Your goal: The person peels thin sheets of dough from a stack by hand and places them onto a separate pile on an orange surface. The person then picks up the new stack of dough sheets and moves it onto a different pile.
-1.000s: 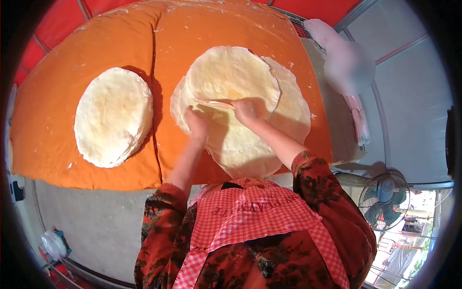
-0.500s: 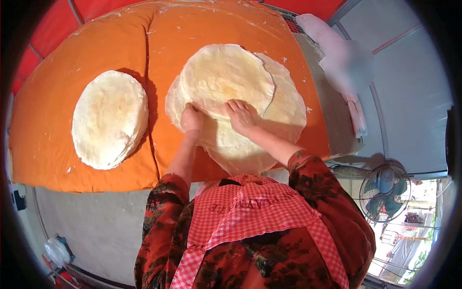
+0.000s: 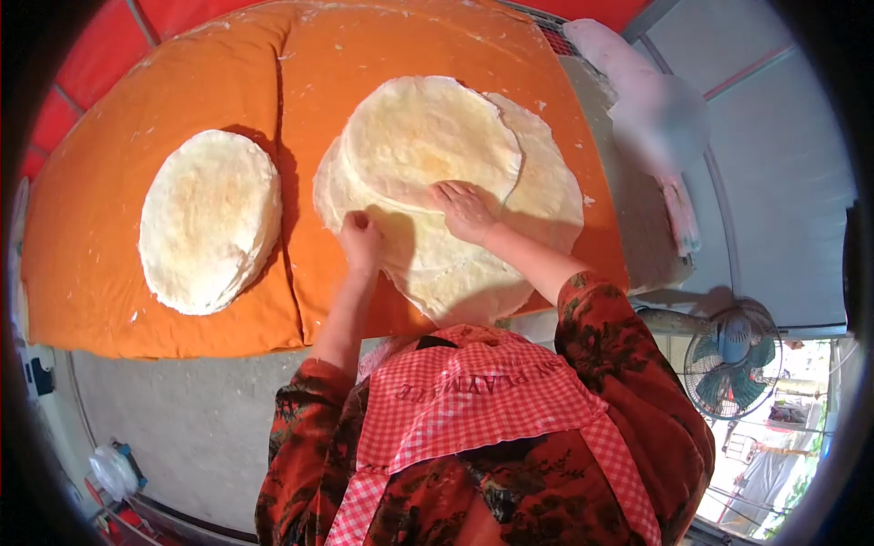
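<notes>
Several thin, pale flatbreads lie overlapping on an orange cloth. The rounder top flatbread (image 3: 432, 136) covers part of a wider lower flatbread (image 3: 542, 173), and the layers spread toward me. My right hand (image 3: 466, 214) rests on the near edge of the top flatbread, its fingers stretched out and lying flat. Close to the left edge of the lower layers is my left hand (image 3: 360, 240), its fingers curled and pressed together. Whether a bit of flatbread is pinched in them is hidden.
A separate flatbread stack (image 3: 211, 223) sits on the left part of the orange cloth (image 3: 82, 255). At the right stand a fan (image 3: 733, 359) and a grey panel wall (image 3: 774, 182). A pink-wrapped item (image 3: 678, 214) lies beside the table's right edge.
My left hand has drawn back toward me, away from the top flatbread's edge. My right hand has shifted slightly right and nearer. The top flatbread's near edge now shows more plainly.
</notes>
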{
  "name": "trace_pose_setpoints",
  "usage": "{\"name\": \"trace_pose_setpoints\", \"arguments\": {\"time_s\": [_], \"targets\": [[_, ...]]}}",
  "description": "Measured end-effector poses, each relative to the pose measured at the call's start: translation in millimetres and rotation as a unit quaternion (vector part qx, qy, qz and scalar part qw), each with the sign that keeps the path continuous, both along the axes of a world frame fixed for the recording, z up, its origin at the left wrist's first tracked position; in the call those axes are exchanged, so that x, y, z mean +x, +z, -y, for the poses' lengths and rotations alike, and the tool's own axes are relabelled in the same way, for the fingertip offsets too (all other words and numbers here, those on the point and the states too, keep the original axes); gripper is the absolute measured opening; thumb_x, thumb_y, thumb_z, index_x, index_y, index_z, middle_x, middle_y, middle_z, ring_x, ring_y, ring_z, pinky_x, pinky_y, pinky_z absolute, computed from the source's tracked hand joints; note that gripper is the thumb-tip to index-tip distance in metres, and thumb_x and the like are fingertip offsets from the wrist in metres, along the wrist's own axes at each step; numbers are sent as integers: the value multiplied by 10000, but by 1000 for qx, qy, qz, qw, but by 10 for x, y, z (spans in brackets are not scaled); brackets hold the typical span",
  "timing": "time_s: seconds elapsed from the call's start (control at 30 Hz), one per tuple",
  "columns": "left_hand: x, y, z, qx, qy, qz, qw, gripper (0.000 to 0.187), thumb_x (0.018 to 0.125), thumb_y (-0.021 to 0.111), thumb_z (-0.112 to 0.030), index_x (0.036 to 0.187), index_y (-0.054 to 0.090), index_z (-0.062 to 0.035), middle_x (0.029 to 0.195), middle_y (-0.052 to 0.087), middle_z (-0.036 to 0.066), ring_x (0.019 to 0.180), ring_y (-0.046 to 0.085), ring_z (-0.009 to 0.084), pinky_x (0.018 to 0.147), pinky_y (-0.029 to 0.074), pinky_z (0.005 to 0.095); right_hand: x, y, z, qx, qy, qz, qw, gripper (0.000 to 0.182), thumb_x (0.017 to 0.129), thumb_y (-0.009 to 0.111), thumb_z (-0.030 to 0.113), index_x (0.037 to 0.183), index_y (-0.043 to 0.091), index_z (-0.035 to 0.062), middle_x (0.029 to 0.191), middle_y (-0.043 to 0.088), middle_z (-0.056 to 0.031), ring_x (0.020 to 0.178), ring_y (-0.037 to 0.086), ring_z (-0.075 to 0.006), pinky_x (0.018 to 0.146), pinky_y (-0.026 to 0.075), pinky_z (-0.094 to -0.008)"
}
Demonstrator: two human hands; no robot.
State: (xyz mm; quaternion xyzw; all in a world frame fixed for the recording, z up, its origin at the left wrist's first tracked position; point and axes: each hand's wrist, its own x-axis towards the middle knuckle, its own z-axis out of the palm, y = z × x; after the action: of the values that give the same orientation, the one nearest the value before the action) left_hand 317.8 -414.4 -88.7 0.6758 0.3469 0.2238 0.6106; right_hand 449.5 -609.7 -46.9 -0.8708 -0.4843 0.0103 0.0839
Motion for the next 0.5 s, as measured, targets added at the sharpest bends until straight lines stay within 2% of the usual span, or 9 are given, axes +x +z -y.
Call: {"name": "trace_pose_setpoints", "arguments": {"time_s": [0.1, 0.17, 0.2, 0.27, 0.33, 0.43, 0.5], "targets": [[-201, 181, 270, -167, -21, 29, 985, 113, 817, 579, 25, 920, 533, 22, 793, 611, 105, 607, 614, 182, 532, 505, 285, -128, 99, -75, 17, 0, 81, 997, 416, 847, 466, 126, 1251, 491, 27, 1258, 516, -153, 1193, 456, -291, 985, 359, -427], [-238, 240, 367, -213, -26, 47, 976, 130, 832, 569, 29, 951, 519, 17, 795, 595, 99, 604, 609, 176, 526, 501, 267, -56, 472, -290, -30, -165, -75, 983, 347, 865, 450, 119, 1185, 586, 110, 1115, 601, -137, 1054, 557, -274, 921, 418, -405], [-248, 264, 391, -237, -29, 54, 969, 138, 839, 563, 31, 966, 512, 14, 795, 587, 96, 602, 606, 173, 523, 499, 258, -13, 769, -390, -55, -246, -154, 955, 339, 875, 442, 116, 1152, 634, 151, 1043, 643, -129, 985, 608, -266, 888, 447, -394], [-294, 373, 396, -273, -51, 61, 959, 163, 844, 580, -2, 989, 508, 5, 856, 593, 104, 673, 611, 175, 577, 516, 269, 87, 1582, -425, 6, -253, -239, 937, 323, 880, 444, 105, 1066, 690, 202, 980, 674, -142, 834, 655, -269, 758, 497, -408], [-251, 520, 372, -327, -56, 76, 940, 166, 853, 580, -30, 998, 507, 3, 905, 594, 108, 749, 621, 188, 629, 535, 287, 827, 1344, -350, 78, -144, -84, 983, 356, 810, 471, 36, 1064, 677, 177, 941, 642, -216, 846, 635, -329, 736, 497, -424], [-278, 584, 348, -486, -90, 144, 857, 170, 853, 573, -83, 1005, 519, -29, 1008, 611, 106, 890, 614, 234, 805, 523, 372, 588, 1982, -304, 12, -82, 90, 992, 403, 768, 488, 15, 1080, 674, 189, 930, 650, -198, 829, 639, -335, 711, 499, -448], [-327, 679, 440, -565, -96, 186, 798, 212, 854, 566, -98, 1050, 509, -39, 1061, 604, 103, 954, 596, 258, 900, 483, 416, 206, 1829, -183, 45, -76, 99, 991, 397, 736, 497, 11, 1037, 687, 188, 873, 654, -174, 773, 642, -327, 675, 503, -454]]}}
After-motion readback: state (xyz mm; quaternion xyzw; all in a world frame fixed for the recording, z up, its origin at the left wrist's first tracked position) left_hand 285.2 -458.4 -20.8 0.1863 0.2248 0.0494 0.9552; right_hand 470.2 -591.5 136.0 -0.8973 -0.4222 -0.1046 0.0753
